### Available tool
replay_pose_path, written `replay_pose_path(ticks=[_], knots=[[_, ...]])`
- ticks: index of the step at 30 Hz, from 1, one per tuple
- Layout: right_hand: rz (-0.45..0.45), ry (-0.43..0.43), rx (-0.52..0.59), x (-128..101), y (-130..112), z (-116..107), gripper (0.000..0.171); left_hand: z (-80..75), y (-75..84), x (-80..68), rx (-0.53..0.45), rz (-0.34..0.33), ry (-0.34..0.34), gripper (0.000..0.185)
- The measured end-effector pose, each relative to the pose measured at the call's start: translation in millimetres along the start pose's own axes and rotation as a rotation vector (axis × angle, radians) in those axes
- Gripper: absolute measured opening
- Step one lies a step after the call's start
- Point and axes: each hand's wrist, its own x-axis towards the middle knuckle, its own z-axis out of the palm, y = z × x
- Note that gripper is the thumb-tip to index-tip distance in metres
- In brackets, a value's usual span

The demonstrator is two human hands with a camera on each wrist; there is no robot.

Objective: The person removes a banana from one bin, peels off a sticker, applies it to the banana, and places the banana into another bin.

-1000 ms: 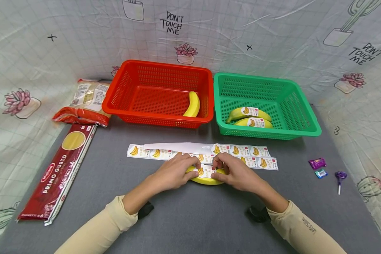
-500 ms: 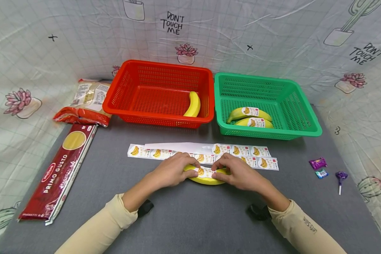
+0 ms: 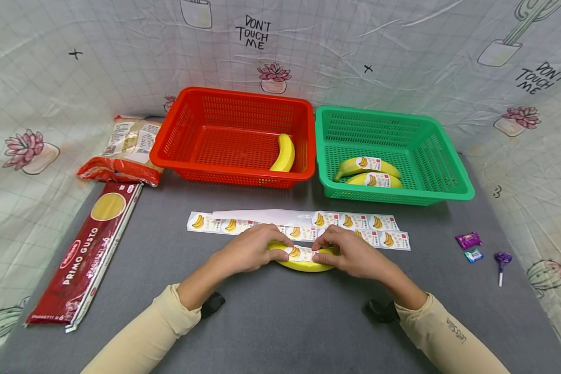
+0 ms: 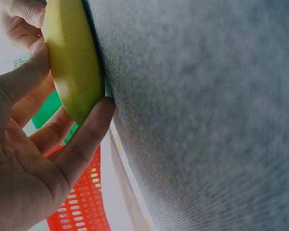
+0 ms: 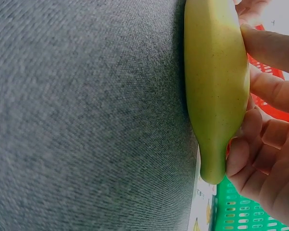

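A yellow banana [image 3: 304,266] lies crosswise on the grey table, a white label sticker [image 3: 301,253] with a banana picture along its upper side. My left hand [image 3: 254,248] holds the banana's left part, its thumb beside the sticker's left edge. At the other side my right hand [image 3: 352,253] grips it, thumb and index finger at the sticker's right end. The left wrist view shows the left fingers [image 4: 89,137] around one tip of the banana [image 4: 76,62]. In the right wrist view, curled fingers [image 5: 245,130] lie behind the greenish stem end of the banana [image 5: 216,72].
Sticker strips [image 3: 243,227] lie just beyond the hands. Behind them stand a red basket [image 3: 224,175] with one banana and a green basket [image 3: 397,197] with two labelled bananas. Pasta packages [image 3: 91,249] lie left; candies [image 3: 468,240] and a lollipop [image 3: 502,257] lie right.
My left hand has slid slightly left along the banana, uncovering more of its left side. The sticker's right end, raised at my right fingers earlier, now lies flatter against the peel.
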Motion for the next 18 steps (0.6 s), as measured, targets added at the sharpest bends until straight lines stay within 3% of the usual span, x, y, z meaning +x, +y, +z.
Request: replay_pose_path(ticks=[13,18], knots=[[-0.017,-0.014,0.025,3,2,-6,0.014,-4.3,1.7,1.5,0.01,-0.023,-0.036,0.029],[-0.034,0.071,0.018,-2,6,-32,0.012,-5.2,2.4,1.7,0.002,-0.03,-0.056,0.029]])
